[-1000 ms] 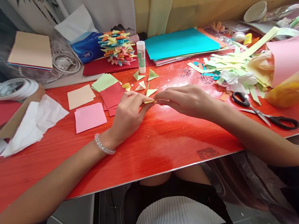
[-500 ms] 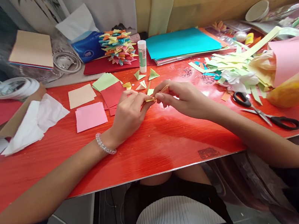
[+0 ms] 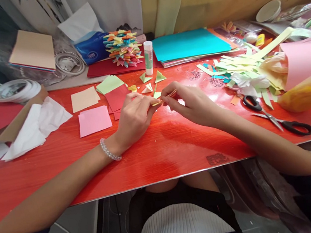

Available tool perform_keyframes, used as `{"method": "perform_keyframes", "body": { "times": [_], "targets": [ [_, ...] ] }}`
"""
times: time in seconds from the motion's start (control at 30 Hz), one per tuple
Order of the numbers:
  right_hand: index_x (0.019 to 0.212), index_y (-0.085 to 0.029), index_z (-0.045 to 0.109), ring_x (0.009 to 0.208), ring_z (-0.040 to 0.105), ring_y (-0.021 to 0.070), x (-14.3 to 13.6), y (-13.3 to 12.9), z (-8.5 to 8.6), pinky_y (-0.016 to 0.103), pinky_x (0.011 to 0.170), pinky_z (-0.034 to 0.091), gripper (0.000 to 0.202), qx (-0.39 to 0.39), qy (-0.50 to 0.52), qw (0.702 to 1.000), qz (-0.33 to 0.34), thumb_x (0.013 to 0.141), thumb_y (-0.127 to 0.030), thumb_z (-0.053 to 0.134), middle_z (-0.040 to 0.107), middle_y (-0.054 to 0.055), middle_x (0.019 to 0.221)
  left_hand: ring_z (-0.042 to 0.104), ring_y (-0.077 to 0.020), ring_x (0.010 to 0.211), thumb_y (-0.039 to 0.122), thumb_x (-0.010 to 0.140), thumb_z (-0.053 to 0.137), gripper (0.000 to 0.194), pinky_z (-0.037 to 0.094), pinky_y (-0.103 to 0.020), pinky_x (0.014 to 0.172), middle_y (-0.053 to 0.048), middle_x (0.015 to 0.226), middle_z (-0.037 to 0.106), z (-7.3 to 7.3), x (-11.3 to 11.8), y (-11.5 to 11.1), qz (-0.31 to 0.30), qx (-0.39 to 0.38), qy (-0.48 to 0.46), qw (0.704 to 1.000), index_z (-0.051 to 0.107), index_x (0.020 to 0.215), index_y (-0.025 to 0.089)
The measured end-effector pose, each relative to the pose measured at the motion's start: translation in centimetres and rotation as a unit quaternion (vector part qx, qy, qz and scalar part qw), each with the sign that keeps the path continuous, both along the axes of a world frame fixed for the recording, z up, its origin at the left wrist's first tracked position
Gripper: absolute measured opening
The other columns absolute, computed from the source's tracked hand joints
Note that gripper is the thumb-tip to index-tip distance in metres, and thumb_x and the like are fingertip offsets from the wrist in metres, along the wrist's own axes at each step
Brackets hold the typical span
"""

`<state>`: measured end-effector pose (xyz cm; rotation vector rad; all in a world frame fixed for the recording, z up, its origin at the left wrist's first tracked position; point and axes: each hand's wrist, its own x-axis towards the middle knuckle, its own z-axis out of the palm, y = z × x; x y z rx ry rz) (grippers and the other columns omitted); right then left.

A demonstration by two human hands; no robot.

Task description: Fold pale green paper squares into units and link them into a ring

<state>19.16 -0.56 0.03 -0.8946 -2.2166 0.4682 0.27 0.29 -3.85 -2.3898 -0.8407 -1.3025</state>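
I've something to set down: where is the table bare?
Red tabletop shows bare between left hand, right hand and near edge, and between white paper and pink squares. Crowded: folded pieces beyond the hands, paper strips by the scissors.

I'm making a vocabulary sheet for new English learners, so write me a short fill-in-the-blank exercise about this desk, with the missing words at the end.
1. The left hand and the right hand both hold folded ____.
2. A bracelet of beads circles the ____ wrist.
3. The scissors on the table have ____ handles.
4. A white tissue sticks out of the ____ tissue pack.

Missing words: paper; left; black; blue.
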Motion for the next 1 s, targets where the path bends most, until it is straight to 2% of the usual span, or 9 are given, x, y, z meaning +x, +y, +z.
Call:
{"method": "perform_keyframes", "body": {
  "times": [0.17,0.4,0.5,0.63,0.77,0.9,1.0],
  "targets": [
    [0.09,-0.02,0.046,0.064,0.056,0.0106,-0.1,-0.1,0.1,0.026,0.059,0.041,0.006,-0.027,-0.008,1.0,-0.001,0.095,-0.021,0.043,0.059,0.0,0.077,0.065,-0.0137,0.075,0.022,0.092,0.054,0.004,0.046,-0.034,0.084,0.0,0.086,0.072,-0.1,-0.1,-0.1,0.012,-0.011,0.009,1.0,0.057,0.093,0.021],
    [0.092,-0.019,0.046,0.072,0.057,0.0116,-0.4,-0.2,-0.2,0.027,0.064,0.043,0.004,-0.008,0.001,1.0,-0.004,0.095,-0.02,0.044,0.061,0.004,0.089,0.067,-0.0143,0.08,0.02,0.091,0.055,0.006,0.044,-0.034,0.084,0.002,0.088,0.073,0.0,-0.2,-0.1,0.021,0.011,-0.001,1.0,0.056,0.097,0.022],
    [0.092,-0.019,0.045,0.071,0.056,0.011,-0.5,-0.2,-0.4,0.027,0.064,0.043,0.004,-0.037,0.014,0.999,0.002,0.095,-0.019,0.043,0.06,0.003,0.086,0.068,-0.015,0.081,0.02,0.091,0.055,0.007,0.044,-0.035,0.085,0.001,0.089,0.073,0.0,-0.3,-0.1,0.021,0.01,-0.006,1.0,0.056,0.098,0.022],
    [0.087,-0.021,0.042,0.066,0.053,0.0086,-0.7,-0.1,-0.6,0.026,0.06,0.044,0.01,-0.084,0.077,0.993,0.001,0.096,-0.022,0.043,0.056,0.001,0.084,0.068,-0.0156,0.085,0.02,0.093,0.05,0.008,0.043,-0.037,0.088,0.001,0.092,0.073,-0.1,-0.3,-0.2,0.028,-0.022,0.012,0.999,0.057,0.097,0.023],
    [0.084,-0.022,0.04,0.068,0.053,0.0082,-0.7,0.0,-0.7,0.026,0.063,0.045,0.013,-0.088,0.096,0.991,0.003,0.096,-0.021,0.043,0.054,0.0,0.084,0.068,-0.0155,0.089,0.019,0.094,0.049,0.01,0.041,-0.038,0.091,0.002,0.094,0.073,0.0,-0.3,-0.4,0.016,-0.05,0.018,0.998,0.057,0.097,0.024],
    [0.082,-0.022,0.04,0.074,0.053,0.0088,-0.6,0.1,-1.0,0.027,0.065,0.048,0.015,-0.104,0.123,0.986,0.038,0.093,-0.024,0.049,0.055,0.002,0.095,0.068,-0.0145,0.087,0.015,0.091,0.052,0.012,0.041,-0.036,0.089,0.002,0.093,0.073,0.1,-0.2,-0.3,-0.001,-0.01,0.014,1.0,0.055,0.099,0.023],
    [0.079,-0.021,0.04,0.075,0.053,0.0084,-0.5,0.3,-1.3,0.026,0.065,0.048,0.016,-0.123,0.147,0.98,0.053,0.091,-0.02,0.05,0.054,0.002,0.097,0.068,-0.0148,0.087,0.013,0.09,0.054,0.013,0.042,-0.035,0.088,0.0,0.092,0.073,0.1,-0.2,-0.3,-0.011,0.006,0.017,1.0,0.055,0.1,0.022]
  ]
}}
